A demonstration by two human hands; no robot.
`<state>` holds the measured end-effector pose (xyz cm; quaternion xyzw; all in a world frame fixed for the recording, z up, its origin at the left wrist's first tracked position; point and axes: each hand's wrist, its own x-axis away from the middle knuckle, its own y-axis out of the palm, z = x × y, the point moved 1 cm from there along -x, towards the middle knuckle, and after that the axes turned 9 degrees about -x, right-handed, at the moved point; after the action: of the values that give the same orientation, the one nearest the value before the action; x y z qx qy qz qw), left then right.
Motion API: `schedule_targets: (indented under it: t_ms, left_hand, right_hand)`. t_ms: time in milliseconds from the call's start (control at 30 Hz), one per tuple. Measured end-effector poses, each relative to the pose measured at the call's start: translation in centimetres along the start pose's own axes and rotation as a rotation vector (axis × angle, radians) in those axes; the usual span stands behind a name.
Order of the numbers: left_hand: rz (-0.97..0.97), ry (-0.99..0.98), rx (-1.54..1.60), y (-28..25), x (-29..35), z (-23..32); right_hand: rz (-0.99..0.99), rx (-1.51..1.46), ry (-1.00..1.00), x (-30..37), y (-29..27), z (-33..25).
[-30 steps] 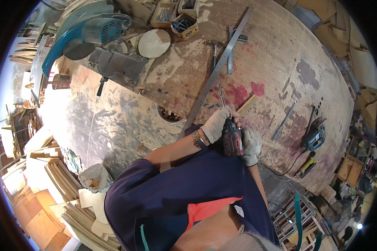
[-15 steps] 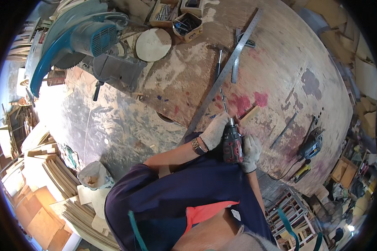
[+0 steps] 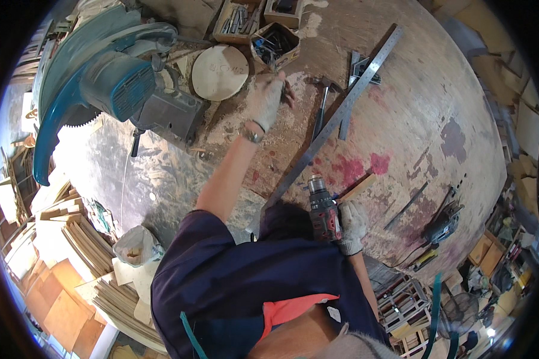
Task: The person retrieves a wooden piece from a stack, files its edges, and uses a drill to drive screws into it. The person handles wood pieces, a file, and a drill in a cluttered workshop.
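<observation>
My left hand (image 3: 267, 103), in a pale work glove, is stretched forward just short of the small box of bits (image 3: 275, 45). Its fingers are bent together around a thin grey piece, which looks like the drill bit and is partly hidden. My right hand (image 3: 354, 221), also gloved, grips the black and red cordless drill (image 3: 323, 212) close to my body. The drill points away from me, and its chuck (image 3: 316, 183) shows no bit. Beside it lies a small wooden strip (image 3: 358, 186).
A long steel ruler (image 3: 341, 110) lies slantwise over a square (image 3: 345, 122), beside a hammer (image 3: 321, 107). A teal mitre saw (image 3: 117, 87) with an exposed blade stands at left, near a round wooden disc (image 3: 220, 73). A jigsaw (image 3: 442, 224) lies at right.
My left hand has moved from the drill's chuck forward to the box of bits. The long bit has come out of the chuck. The drill has shifted slightly left in my right hand.
</observation>
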<state>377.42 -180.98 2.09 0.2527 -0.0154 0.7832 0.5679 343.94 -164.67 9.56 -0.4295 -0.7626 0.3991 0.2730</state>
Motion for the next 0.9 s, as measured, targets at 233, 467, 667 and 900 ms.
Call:
schedule_targets:
  t_ms: [233,467,667,900]
  left_hand:
    - [0.218,-0.096,-0.439,-1.7,-6.2,4.1]
    - [0.646,0.251,-1.376,-5.5,-8.5,1.6]
    - [0.375,0.083,-1.121,-6.3,-9.1,-1.0]
    - [0.313,-0.103,-1.055,-2.8,2.8,-4.5]
  right_hand:
    - [-0.038,-0.052,0.064,-1.1,-0.1,0.2]
    - [-0.051,-0.166,0.064,-3.2,-1.0,-0.6]
    - [-0.001,-0.264,-0.019,-5.1,-1.7,-1.1]
    - [-0.129,-0.348,0.043,-6.5,-1.8,-1.9]
